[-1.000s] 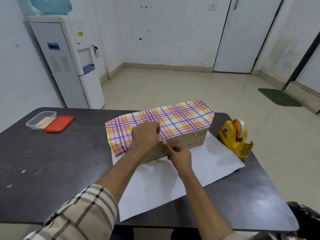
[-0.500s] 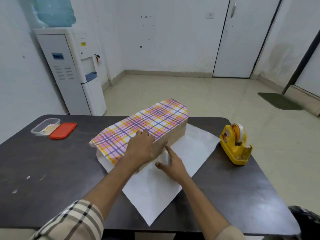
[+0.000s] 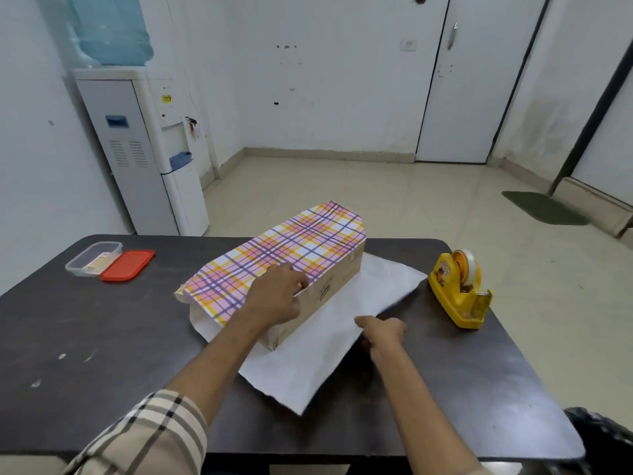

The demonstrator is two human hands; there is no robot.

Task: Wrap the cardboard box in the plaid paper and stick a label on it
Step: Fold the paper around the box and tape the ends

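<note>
The cardboard box (image 3: 334,291) lies in the middle of the worktop (image 3: 102,337). It sits slanted, with one end toward the far edge. The plaid paper (image 3: 281,252) covers its top and hangs down the side that faces the left edge. The brown side that faces the right edge is bare. The rest of the paper lies flat there, white side up.

So the wrapping looks about half done. The loose part must come up over the bare side, and the ends must be folded and taped. No label is on the box yet.

The left hand (image 3: 277,296) rests on the box top at the paper's edge, fingers bent. Whether it pinches the paper or only presses it cannot be told. The right hand (image 3: 383,332) holds the loose edge of the white part, fingers curled on it.

A yellow tape holder (image 3: 459,293) stands near the right edge. By the far left corner sits a clear tub (image 3: 92,260). Its red lid (image 3: 127,265) is off and lies right beside it. Something pale lies in the tub, too small to tell what.
</note>
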